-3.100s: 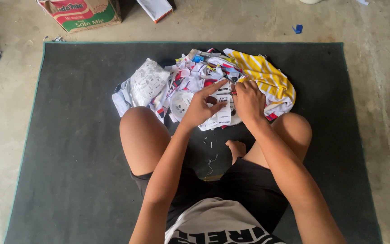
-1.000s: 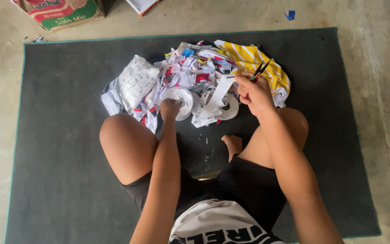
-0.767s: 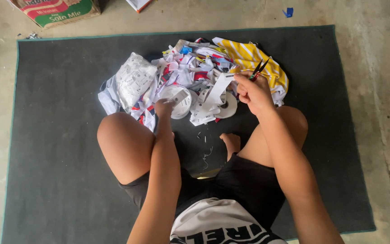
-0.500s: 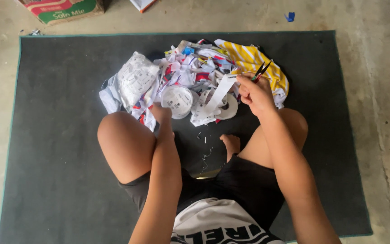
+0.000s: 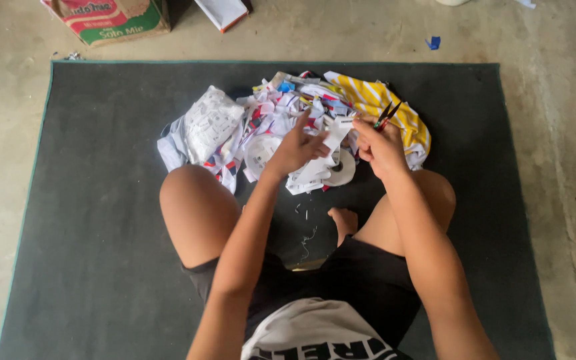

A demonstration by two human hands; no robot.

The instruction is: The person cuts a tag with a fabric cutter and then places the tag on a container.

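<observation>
1. Head view, our hands: our left hand [image 5: 296, 148] rests on the near side of the heap of white, red and blue paper scraps [image 5: 281, 127]. Its fingers are loosely curled, and thumb and forefinger pinch a long white paper strip [image 5: 325, 150].

2. Our right hand [image 5: 380, 143] is just right of that heap. Its fingers are closed narrowly around a pair of small dark scissors with red-edged handles [image 5: 387, 115], and its fingertips also touch the upper end of the strip.

3. The scissors stick up out of the fist, their long axis tilted up and to the right, away from the heap. We cannot tell whether the blades are parted.

4. The strip runs on a slant from its upper right end, at the right hand, down to its lower left end on the near edge of the heap. It lies between the two hands.

5. A white paper ring [image 5: 341, 170] sits at the near edge of the heap, just under the strip.

6. A yellow and white striped cloth [image 5: 381, 100] lies at the right of the heap, behind the right hand.

7. The heap sits on a dark grey floor mat [image 5: 88, 200], with our bare knees just near of it.

8. A red and green cardboard box [image 5: 108, 20] stands well beyond the heap, off the mat to the left.
</observation>
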